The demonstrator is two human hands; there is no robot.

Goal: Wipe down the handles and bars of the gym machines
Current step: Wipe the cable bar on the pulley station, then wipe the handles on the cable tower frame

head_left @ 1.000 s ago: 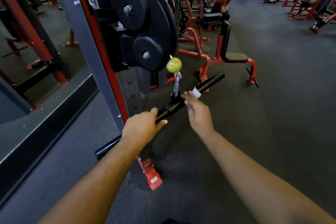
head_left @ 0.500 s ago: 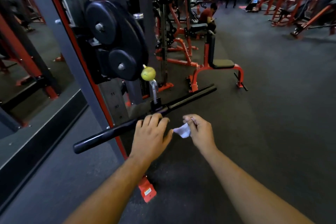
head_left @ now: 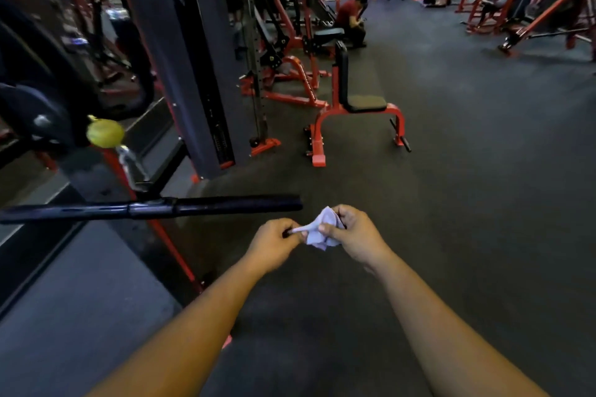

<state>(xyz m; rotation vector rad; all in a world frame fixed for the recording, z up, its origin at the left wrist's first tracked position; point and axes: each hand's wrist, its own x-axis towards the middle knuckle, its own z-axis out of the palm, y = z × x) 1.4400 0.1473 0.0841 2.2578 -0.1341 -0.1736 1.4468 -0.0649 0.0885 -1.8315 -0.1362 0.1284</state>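
left hand (head_left: 274, 240) pinching white cloth (head_left: 321, 229) corner, right hand (head_left: 353, 232) gripping its bunched rest

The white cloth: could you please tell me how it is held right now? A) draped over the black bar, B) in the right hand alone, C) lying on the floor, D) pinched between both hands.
D: the left hand pinches one twisted corner of the white cloth while the right hand grips the rest, just below the black bar, with neither hand touching it.
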